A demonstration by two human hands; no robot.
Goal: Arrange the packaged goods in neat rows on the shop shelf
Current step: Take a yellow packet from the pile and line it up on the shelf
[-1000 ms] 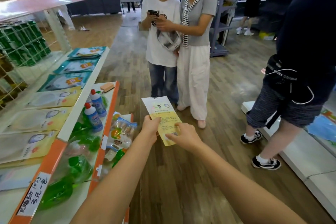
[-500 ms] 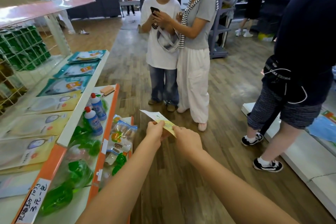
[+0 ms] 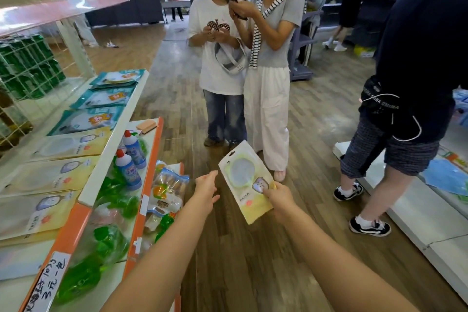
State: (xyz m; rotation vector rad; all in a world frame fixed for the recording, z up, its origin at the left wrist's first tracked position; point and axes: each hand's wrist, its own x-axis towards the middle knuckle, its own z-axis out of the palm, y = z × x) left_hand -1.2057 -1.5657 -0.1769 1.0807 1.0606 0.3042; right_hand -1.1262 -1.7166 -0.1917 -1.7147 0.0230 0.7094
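My right hand (image 3: 278, 197) pinches a flat yellow-and-white pouch (image 3: 245, 180) by its right edge, front side up, over the wooden floor. My left hand (image 3: 206, 191) hangs beside the pouch's left edge, fingers relaxed, holding nothing. To the left, the white shelf (image 3: 111, 142) carries a row of matching yellow pouches (image 3: 50, 175) lying flat, with teal pouches (image 3: 101, 99) in a row behind them.
The lower orange-edged shelf (image 3: 149, 159) holds two blue bottles (image 3: 128, 168), green bagged goods and snack packs (image 3: 169, 187). Two people (image 3: 240, 71) stand close ahead in the aisle; another person (image 3: 405, 96) stands at right by a low white platform (image 3: 417, 223).
The pouch was held by both hands showing its printed back; it has been flipped front side up, and my left hand has let go while the right keeps it.
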